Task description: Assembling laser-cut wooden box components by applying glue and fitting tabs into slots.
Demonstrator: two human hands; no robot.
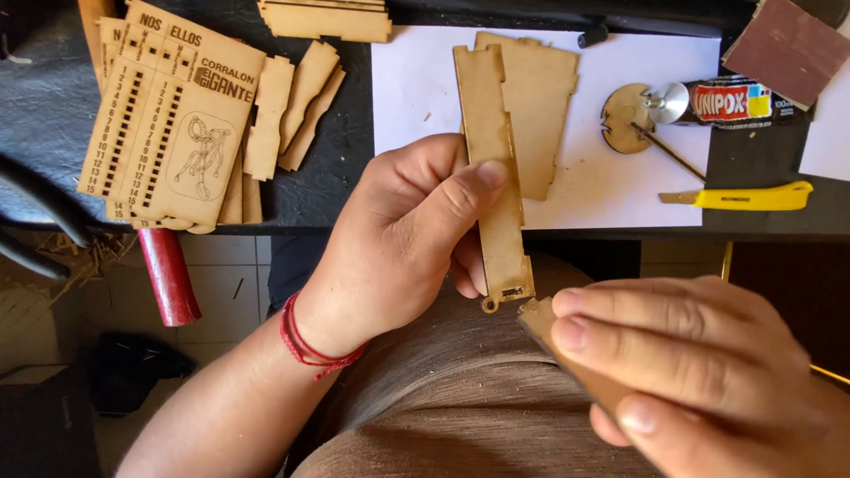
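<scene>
Holding the long wooden strip [492, 168] upright between thumb and curled fingers, the left hand [403, 235] pinches it near its middle, over the lap and in front of the table's edge. The right hand [699, 354], fingers pressed together, grips a small sanding block [567, 354] whose tip touches the strip's lower corner, beside a tiny round tab. A good pass here, I judge, wants light strokes along the edge and a firm pinch, so that the thin tab does not snap. Farther right on the white paper [416, 88] lies a glue tube [730, 102], its cap end toward a round wooden disc [624, 115]; how much it holds cannot be seen. A yellow cutter [748, 196] lies below it.
</scene>
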